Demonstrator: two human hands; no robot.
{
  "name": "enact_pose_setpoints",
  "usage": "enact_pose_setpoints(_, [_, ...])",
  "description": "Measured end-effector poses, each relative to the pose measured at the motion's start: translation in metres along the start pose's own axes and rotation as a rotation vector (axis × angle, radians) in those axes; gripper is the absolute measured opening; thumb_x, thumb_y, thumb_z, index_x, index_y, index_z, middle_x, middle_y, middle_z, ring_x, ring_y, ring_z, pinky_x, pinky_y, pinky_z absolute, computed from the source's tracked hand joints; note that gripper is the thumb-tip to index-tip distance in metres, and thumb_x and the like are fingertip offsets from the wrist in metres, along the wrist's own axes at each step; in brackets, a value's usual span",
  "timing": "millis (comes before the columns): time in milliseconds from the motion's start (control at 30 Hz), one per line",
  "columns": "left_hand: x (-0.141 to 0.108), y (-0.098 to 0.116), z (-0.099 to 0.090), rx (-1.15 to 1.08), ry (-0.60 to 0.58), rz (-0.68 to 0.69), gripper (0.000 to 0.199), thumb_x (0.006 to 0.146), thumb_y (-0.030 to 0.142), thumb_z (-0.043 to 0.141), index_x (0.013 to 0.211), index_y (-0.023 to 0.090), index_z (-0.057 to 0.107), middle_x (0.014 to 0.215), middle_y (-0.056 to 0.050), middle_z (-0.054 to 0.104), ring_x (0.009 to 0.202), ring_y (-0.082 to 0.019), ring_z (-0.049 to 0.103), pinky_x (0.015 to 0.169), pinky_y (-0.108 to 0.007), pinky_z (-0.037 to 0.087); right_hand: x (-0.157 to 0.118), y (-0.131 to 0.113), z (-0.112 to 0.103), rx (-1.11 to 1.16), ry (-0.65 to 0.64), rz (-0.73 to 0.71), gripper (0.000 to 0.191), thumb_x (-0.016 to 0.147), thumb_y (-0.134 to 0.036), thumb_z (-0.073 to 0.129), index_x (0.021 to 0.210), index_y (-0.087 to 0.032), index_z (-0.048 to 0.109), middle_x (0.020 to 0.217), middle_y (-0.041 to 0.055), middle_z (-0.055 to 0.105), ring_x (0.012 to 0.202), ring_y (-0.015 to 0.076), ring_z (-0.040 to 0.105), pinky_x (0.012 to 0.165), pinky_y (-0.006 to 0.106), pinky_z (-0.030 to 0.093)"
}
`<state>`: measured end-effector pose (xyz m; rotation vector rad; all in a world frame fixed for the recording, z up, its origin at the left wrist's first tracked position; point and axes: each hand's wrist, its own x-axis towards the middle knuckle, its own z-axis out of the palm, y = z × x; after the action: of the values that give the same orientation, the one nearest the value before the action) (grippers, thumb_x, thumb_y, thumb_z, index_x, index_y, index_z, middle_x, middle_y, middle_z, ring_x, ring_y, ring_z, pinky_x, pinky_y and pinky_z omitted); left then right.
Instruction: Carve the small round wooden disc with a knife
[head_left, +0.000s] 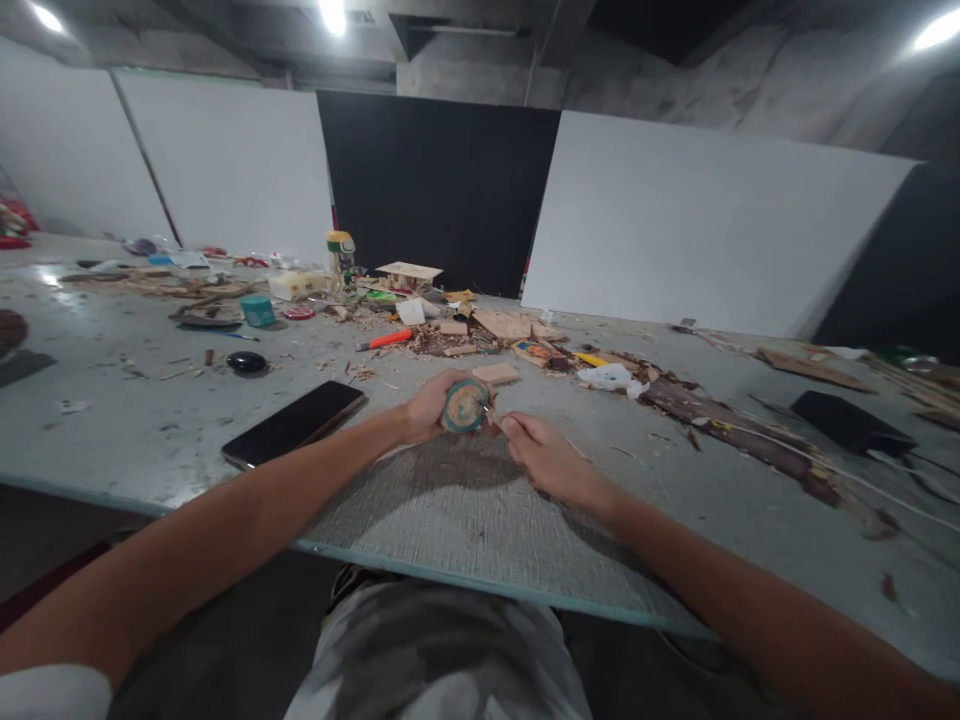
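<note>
My left hand [433, 405] is closed around the edge of a round piece [466, 405] with a teal rim and a tan, wood-coloured middle. Its face is tilted up toward me, above the front part of the table. In my right hand [534, 450] is a slim carving tool [491, 412], gripped near its tan handle. The metal tip reaches the face of the round piece, though whether it cuts in is too small to tell. Just behind my hands lies a small pale wood block [496, 374]. A black phone [294, 424] rests to the left of my left hand.
The grey table [420, 510] carries wood shavings and scraps. An orange-handled cutter [390, 339], a black oval object [246, 362], a teal tub [258, 311] and a crumpled tissue [611, 378] lie around. Bark strips [720, 420] and a black box [853, 423] are on the right.
</note>
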<state>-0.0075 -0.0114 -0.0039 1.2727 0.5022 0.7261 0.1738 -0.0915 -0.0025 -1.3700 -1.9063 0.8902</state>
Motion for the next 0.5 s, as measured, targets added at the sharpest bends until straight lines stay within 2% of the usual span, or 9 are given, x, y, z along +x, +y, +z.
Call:
enact_pose_setpoints(133, [-0.002,0.004,0.007,0.021,0.065,0.028,0.042,0.085,0.038,0.034,0.089,0.008,0.063,0.075,-0.015,0.068,0.065,-0.021,0.064,0.051,-0.027,0.047,0.006,0.012,0.000,0.141,-0.021,-0.020,0.032,0.098,-0.046,0.033,0.082,-0.022,0.049,0.056,-0.0066,0.032,0.043,0.0102,0.028,0.043,0.024,0.023])
enact_pose_setpoints(300, [0.000,0.006,0.012,-0.017,0.065,0.114,0.038,0.082,0.038,0.042,0.083,0.007,0.065,0.072,-0.014,0.068,0.063,-0.022,0.065,0.059,-0.032,0.050,0.009,0.019,0.000,0.267,-0.076,-0.024,0.034,0.097,-0.050,0.034,0.085,-0.022,0.050,0.054,-0.0083,0.029,0.041,0.0087,0.025,0.040,0.022,0.022])
enact_pose_setpoints(500, [0.001,0.004,0.010,-0.078,0.038,0.101,0.042,0.084,0.040,0.040,0.082,0.006,0.065,0.074,-0.015,0.068,0.065,-0.023,0.065,0.065,-0.035,0.051,0.005,0.020,0.004,0.441,-0.141,-0.013,0.033,0.096,-0.054,0.037,0.088,-0.023,0.046,0.053,-0.0100,0.027,0.039,0.0079,0.021,0.037,0.020,0.020])
